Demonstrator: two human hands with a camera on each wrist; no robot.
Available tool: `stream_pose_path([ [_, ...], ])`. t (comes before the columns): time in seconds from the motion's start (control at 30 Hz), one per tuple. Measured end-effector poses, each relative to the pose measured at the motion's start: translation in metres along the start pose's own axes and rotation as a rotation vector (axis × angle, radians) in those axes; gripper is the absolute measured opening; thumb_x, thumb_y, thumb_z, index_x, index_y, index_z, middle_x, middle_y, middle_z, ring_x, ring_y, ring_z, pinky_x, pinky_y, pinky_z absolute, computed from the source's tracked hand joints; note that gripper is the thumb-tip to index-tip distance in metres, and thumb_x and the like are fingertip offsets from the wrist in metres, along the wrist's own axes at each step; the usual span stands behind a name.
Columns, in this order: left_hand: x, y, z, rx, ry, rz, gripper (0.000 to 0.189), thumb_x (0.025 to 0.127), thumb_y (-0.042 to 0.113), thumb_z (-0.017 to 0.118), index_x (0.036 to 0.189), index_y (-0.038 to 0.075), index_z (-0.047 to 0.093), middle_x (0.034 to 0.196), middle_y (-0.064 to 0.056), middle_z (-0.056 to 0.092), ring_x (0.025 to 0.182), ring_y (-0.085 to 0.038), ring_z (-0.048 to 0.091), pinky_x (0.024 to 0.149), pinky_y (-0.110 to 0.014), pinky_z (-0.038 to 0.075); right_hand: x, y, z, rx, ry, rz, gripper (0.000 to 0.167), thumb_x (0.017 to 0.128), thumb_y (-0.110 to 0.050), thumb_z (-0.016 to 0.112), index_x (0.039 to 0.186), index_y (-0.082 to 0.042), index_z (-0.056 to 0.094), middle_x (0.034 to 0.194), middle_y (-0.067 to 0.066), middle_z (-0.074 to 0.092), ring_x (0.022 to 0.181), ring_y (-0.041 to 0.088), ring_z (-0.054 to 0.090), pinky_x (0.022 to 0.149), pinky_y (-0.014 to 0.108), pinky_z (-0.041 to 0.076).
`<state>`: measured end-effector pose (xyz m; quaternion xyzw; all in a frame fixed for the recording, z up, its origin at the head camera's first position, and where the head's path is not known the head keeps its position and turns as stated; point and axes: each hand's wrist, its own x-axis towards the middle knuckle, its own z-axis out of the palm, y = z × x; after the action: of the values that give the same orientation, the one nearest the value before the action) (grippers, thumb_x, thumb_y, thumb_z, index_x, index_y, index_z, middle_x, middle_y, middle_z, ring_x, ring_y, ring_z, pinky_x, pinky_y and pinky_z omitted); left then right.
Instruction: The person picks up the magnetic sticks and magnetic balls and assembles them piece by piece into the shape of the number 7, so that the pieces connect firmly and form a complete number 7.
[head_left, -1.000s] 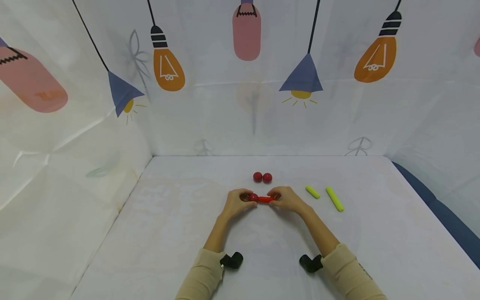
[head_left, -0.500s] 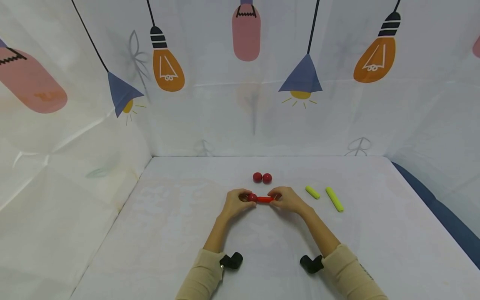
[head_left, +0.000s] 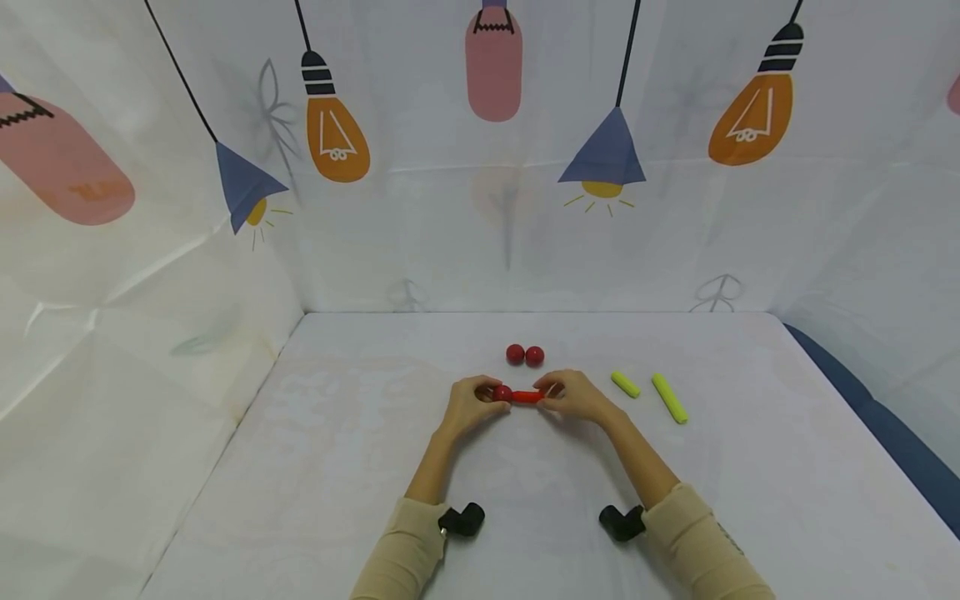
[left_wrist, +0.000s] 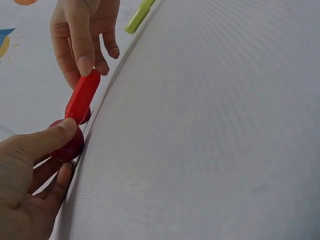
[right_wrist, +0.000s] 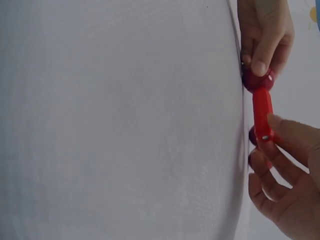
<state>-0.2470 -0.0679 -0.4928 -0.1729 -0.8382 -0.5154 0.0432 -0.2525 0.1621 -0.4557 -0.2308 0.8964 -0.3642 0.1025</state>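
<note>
My left hand pinches a glossy dark red ball between thumb and fingers over the white table. From the ball's right side extends a short, bright red faceted rod, lying end-on against it. The thumb and fingers of my right hand grip the rod's other end. In the left wrist view, the left thumb presses on the ball right where the rod meets it. The right wrist view shows the right thumb on the side of the rod near its free end.
Two more dark red balls, a left one and a right one, sit side by side just beyond the hands. To the right lie a short yellow-green rod and a longer yellow-green rod. A printed white curtain rises behind the table.
Both hands, with the ball and rod between them, have shifted very slightly left. Their grips look the same, and the loose balls and yellow-green rods have stayed put.
</note>
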Motion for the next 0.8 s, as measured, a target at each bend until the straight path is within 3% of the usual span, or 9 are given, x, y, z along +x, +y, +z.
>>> stream_pose_path([
  [0.23,-0.001,0.0,0.0,-0.012,0.006,0.006,0.035,0.07,0.009,0.082,0.099,-0.003,0.069,0.085,-0.013,0.069,0.069,-0.014,0.06,0.064,-0.022,0.05,0.003,0.011,-0.006,0.064,0.113,0.025,0.033,0.086,-0.023,0.067,0.109,0.001,0.066,0.098,0.01,0.067,0.09,0.024,0.06,0.079,0.036,0.05],
  [0.47,0.0,0.0,0.0,-0.002,0.004,-0.017,0.034,0.07,0.01,0.082,0.1,-0.002,0.069,0.085,-0.012,0.069,0.07,-0.013,0.06,0.065,-0.021,0.051,0.01,0.023,-0.01,0.094,0.257,0.04,0.032,0.086,-0.016,0.067,0.111,0.005,0.065,0.105,0.018,0.067,0.092,0.03,0.062,0.082,0.043,0.051],
  [0.57,0.0,-0.001,0.0,-0.026,-0.001,-0.016,0.034,0.07,0.011,0.082,0.099,-0.002,0.069,0.086,-0.012,0.069,0.071,-0.015,0.062,0.067,-0.024,0.052,0.013,0.025,-0.011,0.099,0.281,0.052,0.034,0.087,-0.016,0.066,0.113,0.005,0.063,0.108,0.02,0.065,0.094,0.033,0.062,0.082,0.044,0.05],
  [0.8,-0.001,-0.005,-0.002,-0.063,-0.003,0.069,0.036,0.073,0.022,0.081,0.098,-0.001,0.069,0.083,-0.008,0.068,0.069,-0.013,0.061,0.064,-0.024,0.052,0.02,0.031,-0.015,0.134,0.281,0.077,0.037,0.088,-0.016,0.065,0.116,0.006,0.06,0.112,0.022,0.063,0.098,0.035,0.06,0.086,0.045,0.05],
])
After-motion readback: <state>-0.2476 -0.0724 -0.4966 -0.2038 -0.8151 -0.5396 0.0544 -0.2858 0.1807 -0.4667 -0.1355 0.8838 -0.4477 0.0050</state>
